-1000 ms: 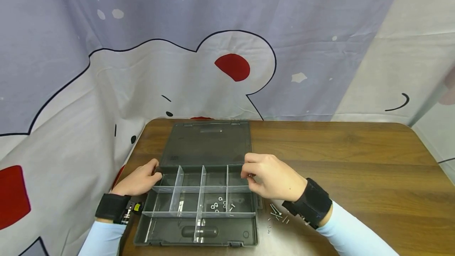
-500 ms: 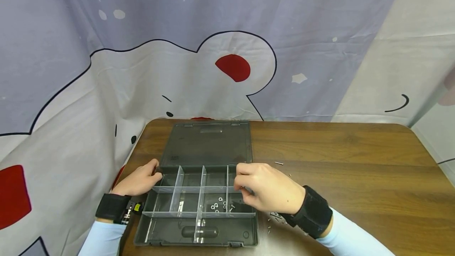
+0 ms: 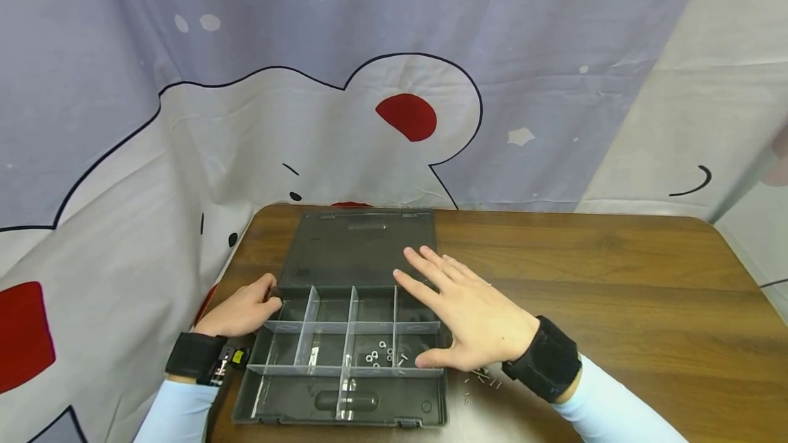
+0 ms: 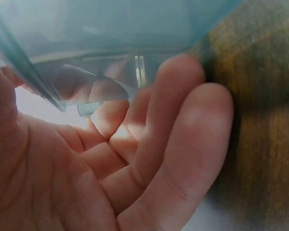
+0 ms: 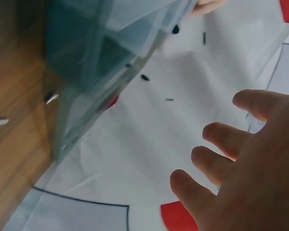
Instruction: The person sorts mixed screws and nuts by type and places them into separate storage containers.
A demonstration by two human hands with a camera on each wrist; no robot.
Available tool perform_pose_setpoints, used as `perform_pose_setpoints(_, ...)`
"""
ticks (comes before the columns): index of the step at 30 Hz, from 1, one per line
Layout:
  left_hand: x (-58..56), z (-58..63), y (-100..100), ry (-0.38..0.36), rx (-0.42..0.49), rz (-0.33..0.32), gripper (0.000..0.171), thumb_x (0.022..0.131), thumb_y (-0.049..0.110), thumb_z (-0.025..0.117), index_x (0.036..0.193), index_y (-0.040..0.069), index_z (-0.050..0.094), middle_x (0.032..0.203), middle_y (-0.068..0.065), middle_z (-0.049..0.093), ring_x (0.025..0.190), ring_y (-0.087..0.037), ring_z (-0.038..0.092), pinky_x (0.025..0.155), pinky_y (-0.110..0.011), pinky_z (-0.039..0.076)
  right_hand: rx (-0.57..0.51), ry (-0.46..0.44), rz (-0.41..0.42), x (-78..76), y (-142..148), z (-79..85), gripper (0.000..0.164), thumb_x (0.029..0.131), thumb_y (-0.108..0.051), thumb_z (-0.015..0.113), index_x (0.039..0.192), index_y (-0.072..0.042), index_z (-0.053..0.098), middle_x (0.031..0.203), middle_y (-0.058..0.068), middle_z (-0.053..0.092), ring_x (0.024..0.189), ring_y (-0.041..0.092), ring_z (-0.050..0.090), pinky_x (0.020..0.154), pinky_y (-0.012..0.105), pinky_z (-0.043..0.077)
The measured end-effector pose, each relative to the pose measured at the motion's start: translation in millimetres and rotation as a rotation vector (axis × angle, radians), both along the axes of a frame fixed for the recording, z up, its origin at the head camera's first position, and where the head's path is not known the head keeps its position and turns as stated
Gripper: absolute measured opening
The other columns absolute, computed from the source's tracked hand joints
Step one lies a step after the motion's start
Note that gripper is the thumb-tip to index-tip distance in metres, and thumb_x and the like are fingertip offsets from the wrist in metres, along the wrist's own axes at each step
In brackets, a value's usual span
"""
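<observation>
A dark translucent compartment box (image 3: 289,398) lies on the table, its lid (image 3: 363,241) folded back flat behind it. At the box's back left corner my left hand (image 3: 239,309) grips the side wall; in the left wrist view its curled fingers (image 4: 180,134) press against the clear plastic. Over the right-hand compartments hovers my right hand (image 3: 470,320), fingers spread and holding nothing, hiding part of the right wall. Several small nuts (image 3: 372,355) lie in the middle row's third compartment. A short screw (image 3: 403,359) sits in the compartment to their right.
Loose screws (image 3: 482,374) are scattered on the wooden table (image 3: 615,292) just right of the box, partly behind the right hand. A patterned cloth (image 3: 246,135) hangs behind the table's back edge.
My right hand's fingers have gone from a bent, pinching shape near the back right compartment to spread wide. The left hand keeps its place on the box.
</observation>
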State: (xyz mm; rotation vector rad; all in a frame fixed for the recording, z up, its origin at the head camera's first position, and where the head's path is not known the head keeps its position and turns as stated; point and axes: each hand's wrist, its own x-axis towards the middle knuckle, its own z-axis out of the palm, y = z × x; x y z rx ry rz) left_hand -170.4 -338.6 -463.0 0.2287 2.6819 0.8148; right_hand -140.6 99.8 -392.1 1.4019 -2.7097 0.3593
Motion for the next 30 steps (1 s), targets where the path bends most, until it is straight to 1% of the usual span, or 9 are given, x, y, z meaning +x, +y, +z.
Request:
perform_pose_setpoints(6,0.8,2.2,-0.7,-0.015,-0.005,-0.004,0.015,0.1,0.02,0.052,0.102,0.009,0.042,0.077,-0.004,0.045,0.06,-0.019,0.05,0.058,-0.031,0.038,0.014,0.011,-0.049,-23.4,11.0,-11.3,0.11,0.083,-0.072,0.069,0.165,-0.015,0.025,0.173,0.015,0.016,0.16,0.038,0.02,0.124,0.057,0.028)
perform_pose_setpoints(10,1.0,2.9,-2.5,-0.017,-0.009,-0.009,0.015,0.1,0.02,0.052,0.104,0.008,0.044,0.078,-0.004,0.046,0.059,-0.019,0.052,0.059,-0.032,0.041,0.025,-0.011,-0.083,-39.9,18.3,-20.1,0.107,0.083,-0.07,0.071,0.163,-0.012,0.03,0.171,0.018,0.021,0.157,0.042,0.025,0.122,0.059,0.029)
perform_pose_setpoints(16,-0.2,3.7,-6.5,-0.034,-0.014,-0.017,0.016,0.1,0.019,0.051,0.11,0.007,0.046,0.082,-0.005,0.046,0.061,-0.019,0.055,0.06,-0.033,0.046,0.03,-0.075,-0.145,-62.4,23.8,-32.7,0.09,0.088,-0.059,0.072,0.156,-0.008,0.043,0.167,0.021,0.031,0.153,0.044,0.033,0.119,0.061,0.034)
perform_pose_setpoints(20,-0.2,5.3,-9.1,-0.026,-0.027,-0.028,0.017,0.1,0.02,0.051,0.11,0.007,0.046,0.082,-0.005,0.047,0.061,-0.017,0.053,0.061,-0.032,0.043,0.035,-0.088,-0.173,-74.6,22.6,-42.6,0.074,0.089,-0.046,0.075,0.146,-0.003,0.055,0.158,0.022,0.044,0.146,0.043,0.044,0.115,0.059,0.039)
perform_pose_setpoints(22,0.1,5.9,-10.3,-0.02,-0.036,-0.027,0.016,0.1,0.02,0.051,0.109,0.007,0.046,0.082,-0.004,0.047,0.061,-0.016,0.052,0.061,-0.03,0.041,0.039,-0.067,-0.17,-79.6,20.1,-48.3,0.062,0.088,-0.038,0.077,0.137,-0.003,0.063,0.147,0.019,0.055,0.136,0.039,0.054,0.11,0.055,0.045)
perform_pose_setpoints(24,0.6,6.5,-11.1,-0.016,-0.043,-0.026,0.016,0.1,0.02,0.051,0.109,0.007,0.047,0.081,-0.003,0.047,0.061,-0.016,0.051,0.061,-0.03,0.04,0.036,-0.04,-0.167,-84.0,16.4,-54.7,0.049,0.086,-0.03,0.08,0.125,-0.004,0.07,0.127,0.013,0.063,0.116,0.032,0.063,0.1,0.049,0.051)
perform_pose_setpoints(25,0.9,6.9,-11.2,-0.016,-0.044,-0.026,0.016,0.1,0.021,0.051,0.108,0.008,0.047,0.081,-0.003,0.047,0.062,-0.015,0.05,0.061,-0.03,0.039,0.031,-0.027,-0.168,-86.2,14.1,-58.1,0.041,0.084,-0.028,0.082,0.118,-0.005,0.073,0.115,0.01,0.063,0.105,0.028,0.064,0.094,0.046,0.053)
perform_pose_setpoints(27,1.4,7.1,-11.1,-0.018,-0.041,-0.019,0.016,0.1,0.02,0.052,0.108,0.008,0.047,0.081,-0.003,0.047,0.062,-0.016,0.051,0.061,-0.03,0.04,0.008,-0.02,-0.179,-89.5,9.2,-63.6,0.028,0.081,-0.024,0.084,0.103,-0.008,0.076,0.096,0.003,0.059,0.086,0.021,0.059,0.082,0.041,0.052)
perform_pose_setpoints(30,2.2,7.7,-10.2,-0.017,-0.03,-0.02,0.016,0.1,0.019,0.053,0.107,0.007,0.047,0.08,-0.003,0.047,0.062,-0.017,0.051,0.06,-0.031,0.04,-0.041,-0.047,-0.223,-93.2,2.0,-70.4,0.015,0.079,-0.019,0.084,0.086,-0.011,0.074,0.083,-0.001,0.052,0.072,0.015,0.05,0.071,0.036,0.048)
